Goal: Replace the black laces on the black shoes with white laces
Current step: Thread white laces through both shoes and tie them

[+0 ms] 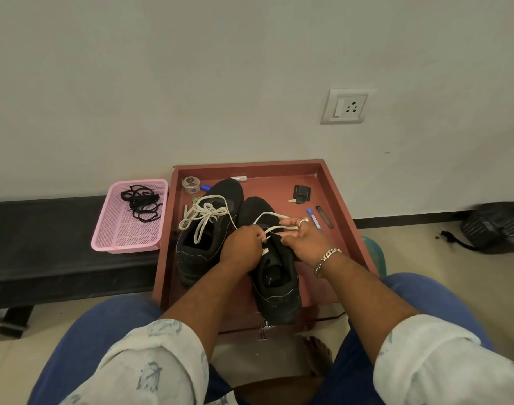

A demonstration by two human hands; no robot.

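hands (pixel 271 238) grip white lace (pixel 274 228) | above right shoe (pixel 274 285) | likely mid-knot

two black fabric lace-up shoes (pixel 209 229) (pixel 276 276) stand in one reddish-brown wooden tray (pixel 346 229). one pink plastic mesh basket (pixel 127 238) holds one tangle of black laces (pixel 141 204). two white laces (pixel 204 214) (pixel 274 222), one roll of tape (pixel 190 184), one small black key holder (pixel 302 193), one white wall socket (pixel 348 106).
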